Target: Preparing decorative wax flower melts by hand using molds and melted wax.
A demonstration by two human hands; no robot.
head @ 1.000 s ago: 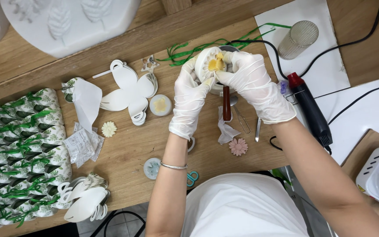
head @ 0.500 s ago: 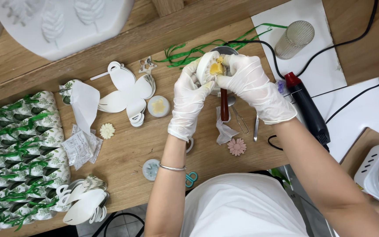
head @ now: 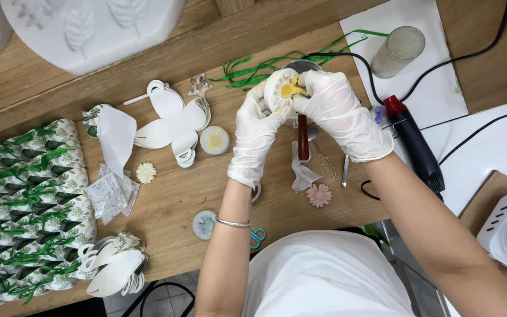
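Observation:
Both of my hands wear white gloves and meet over the far middle of the wooden table (head: 171, 199). My left hand (head: 254, 135) grips a round white flower-shaped mould (head: 278, 89) from the left side. My right hand (head: 338, 114) holds the mould's right side, with its fingertips on the yellow piece (head: 290, 90) in the mould's centre. Under the hands sits a small metal pot with a dark red handle (head: 303, 138).
A red and black heat gun (head: 415, 147) lies right of the hands. White paper cut-outs (head: 174, 123), a cream flower (head: 146, 172), a pink flower (head: 318, 195) and leaf-printed boxes with green ribbon (head: 27, 199) lie on the table. A ribbed glass (head: 398, 51) stands far right.
The hands have kept hold of the mould; the right fingers have shifted slightly over the yellow piece. The view has moved a little.

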